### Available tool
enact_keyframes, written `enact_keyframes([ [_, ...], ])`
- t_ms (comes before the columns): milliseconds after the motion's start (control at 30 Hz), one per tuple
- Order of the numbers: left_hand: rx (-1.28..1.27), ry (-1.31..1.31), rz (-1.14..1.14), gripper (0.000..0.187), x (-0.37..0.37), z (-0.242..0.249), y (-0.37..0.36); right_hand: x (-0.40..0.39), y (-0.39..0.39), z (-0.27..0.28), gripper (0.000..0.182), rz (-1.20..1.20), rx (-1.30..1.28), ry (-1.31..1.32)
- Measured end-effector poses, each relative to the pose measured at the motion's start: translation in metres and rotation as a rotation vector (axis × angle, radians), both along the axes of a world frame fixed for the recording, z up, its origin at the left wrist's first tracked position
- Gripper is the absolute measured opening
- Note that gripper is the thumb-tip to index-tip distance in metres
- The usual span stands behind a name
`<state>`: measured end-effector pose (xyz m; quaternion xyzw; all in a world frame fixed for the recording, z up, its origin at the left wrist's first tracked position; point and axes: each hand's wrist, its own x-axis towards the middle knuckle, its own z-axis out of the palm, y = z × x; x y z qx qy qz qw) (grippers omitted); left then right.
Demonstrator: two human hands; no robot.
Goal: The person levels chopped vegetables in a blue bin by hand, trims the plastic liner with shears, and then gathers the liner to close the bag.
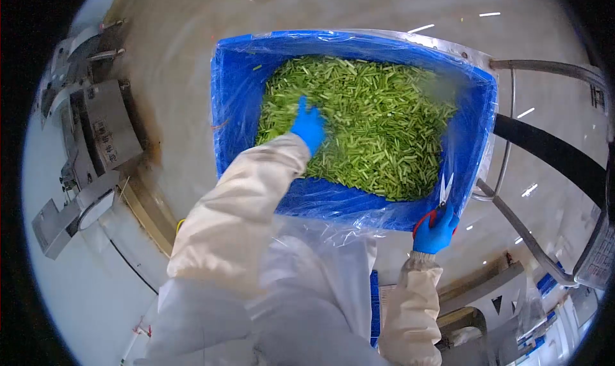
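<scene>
Left hand (309,126) flat, fingers spread on chopped greens (371,129) in blue crate (237,97); right hand (435,233) gripping scissors (442,196).

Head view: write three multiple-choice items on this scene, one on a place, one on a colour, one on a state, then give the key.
1. Where is the left hand?
A. on the cut green stalks
B. on the cart handle
C. on the floor

2. What colour is the crate?
A. red
B. blue
C. grey

3. What is the right hand doing?
A. hanging free
B. pressed flat on the stalks
C. gripping scissors at the crate's edge

Key: 1 A, the glove rests on the pile. 2 B, the walls are blue under clear film. 3 C, the blades stick up from the fist.
</scene>
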<state>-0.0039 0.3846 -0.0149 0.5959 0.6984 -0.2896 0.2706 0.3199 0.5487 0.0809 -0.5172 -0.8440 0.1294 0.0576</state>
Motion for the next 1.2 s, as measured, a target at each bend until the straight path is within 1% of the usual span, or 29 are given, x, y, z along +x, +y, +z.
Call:
enact_keyframes([
  [33,-0.06,0.054,0.083,0.027,-0.005,0.011,-0.013,-0.001,0.0,0.002,0.056,-0.006,-0.031,0.022],
  [67,-0.062,0.059,0.075,0.027,-0.009,0.014,-0.027,-0.002,0.0,0.003,0.056,-0.014,-0.033,0.026],
  [133,0.002,0.036,0.32,0.026,-0.008,0.02,-0.05,-0.005,-0.001,0.005,0.051,-0.001,0.014,0.043],
  [167,0.003,0.037,0.319,0.026,-0.001,0.025,-0.057,-0.006,-0.001,0.007,0.051,-0.002,0.014,0.044],
  [233,-0.018,-0.007,0.406,0.026,0.016,0.041,-0.066,-0.008,-0.001,0.009,0.051,-0.026,-0.023,0.017],
  [267,-0.017,-0.007,0.406,0.026,0.024,0.048,-0.066,-0.008,-0.001,0.008,0.051,-0.026,-0.023,0.017],
  [333,0.062,-0.11,0.382,0.024,0.04,0.058,-0.055,-0.008,0.0,0.006,0.05,0.001,0.045,0.022],
  [367,0.061,-0.113,0.382,0.024,0.046,0.056,-0.047,-0.008,0.0,0.006,0.05,0.0,0.044,0.019],
  [433,0.143,-0.296,0.402,0.023,0.059,0.05,-0.027,-0.006,-0.001,0.007,0.056,-0.032,-0.024,0.018],
  [467,0.143,-0.301,0.4,0.023,0.066,0.038,-0.015,-0.007,-0.001,0.007,0.056,-0.034,-0.023,0.013],
  [533,0.49,-0.334,0.682,0.018,0.078,0.0,0.011,-0.008,-0.001,0.006,0.055,-0.058,-0.028,0.03],
  [567,0.494,-0.343,0.68,0.018,0.082,-0.013,0.024,-0.009,-0.001,0.007,0.055,-0.061,-0.02,0.024],
  [633,0.787,-0.269,0.843,0.015,0.087,-0.035,0.046,-0.011,-0.001,0.01,0.055,-0.066,-0.046,-0.002],
  [667,0.792,-0.277,0.841,0.015,0.085,-0.043,0.05,-0.01,0.0,0.01,0.055,-0.069,-0.038,-0.006],
  [733,0.506,-0.222,0.816,0.014,0.081,-0.049,0.05,-0.007,0.002,0.013,0.055,0.028,-0.046,0.029],
  [767,0.586,-0.255,0.84,0.014,0.079,-0.05,0.043,-0.005,0.003,0.016,0.054,0.053,-0.072,0.052],
  [800,0.579,-0.249,0.838,0.014,0.075,-0.044,0.033,-0.011,0.001,0.026,0.054,0.051,-0.08,0.056],
  [867,0.694,-0.531,1.137,0.016,0.07,-0.024,0.014,-0.031,-0.01,0.051,0.048,0.067,-0.29,0.28],
  [900,0.729,-0.558,1.13,0.02,0.067,0.002,0.011,-0.037,-0.019,0.053,0.048,0.062,-0.293,0.286],
  [933,0.73,-0.559,1.124,0.02,0.068,0.02,0.007,-0.044,-0.027,0.055,0.042,0.094,-0.572,0.313],
  [967,0.739,-0.762,1.291,0.017,0.071,0.035,0.005,-0.05,-0.033,0.056,0.036,0.13,-0.848,0.337],
  [1000,0.742,-0.972,1.453,0.015,0.074,0.051,0.005,-0.055,-0.038,0.052,0.036,0.133,-0.84,0.339],
  [1067,0.732,-0.987,1.425,0.014,0.077,0.084,0.008,-0.063,-0.048,0.039,0.031,0.189,-1.142,0.281],
  [1133,0.716,-0.996,1.405,0.013,0.081,0.096,0.005,-0.076,-0.055,0.043,0.028,0.205,-1.098,0.302],
  [1200,0.777,-0.917,1.352,0.013,0.087,0.099,0.003,-0.08,-0.058,0.044,0.025,0.225,-1.059,0.322],
])
